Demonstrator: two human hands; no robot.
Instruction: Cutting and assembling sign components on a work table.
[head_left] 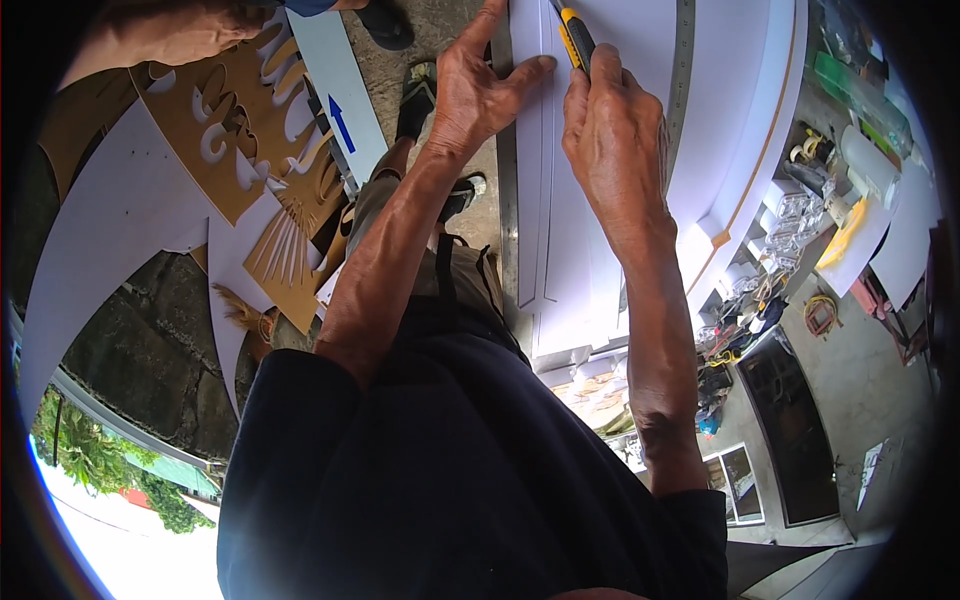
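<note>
My left hand (482,92) is spread, its index finger and thumb pressing at the left part of a white sheet (595,285) and its dark metal edge (508,190). My right hand (615,150) grips a yellow-and-black utility knife (574,35) over that sheet, blade pointing toward the top of the picture, beside thin lines running lengthwise along it. A long metal ruler (681,90) lies to the right of the knife. The knife's very tip is too small to make out clearly.
At upper left, a co-worker's hand and forearm (165,35) reach over brown-and-white cut-out boards (190,140), beside a pale panel with a blue arrow (350,90). Feet in dark footwear stand on concrete (455,40). Cluttered materials (800,215) and a dark doorway (785,420) are at right.
</note>
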